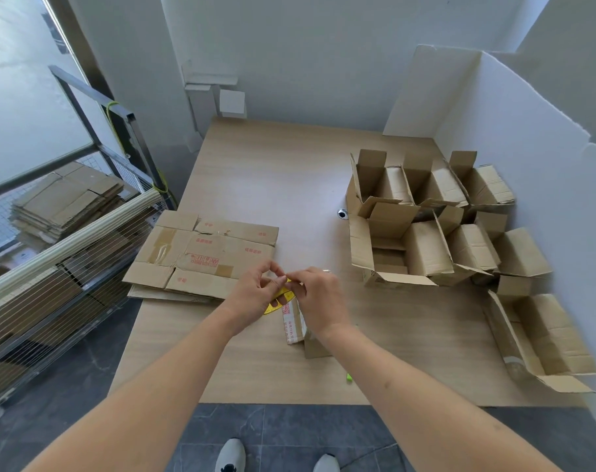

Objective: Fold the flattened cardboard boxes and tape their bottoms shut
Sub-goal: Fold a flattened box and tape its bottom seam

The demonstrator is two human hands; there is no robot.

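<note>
The top flattened cardboard box on the stack carries red printed characters at several places on its panels and flaps, and a row of red handling symbols near its centre; none of them resolves well enough to read. The small box beneath the hands bears red print and a red code-like square, also illegible. No other markings are readable.

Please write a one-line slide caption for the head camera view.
Both hands, left hand and right hand, work a yellow tape dispenser over a small box, between flattened cardboard and folded boxes.
</note>
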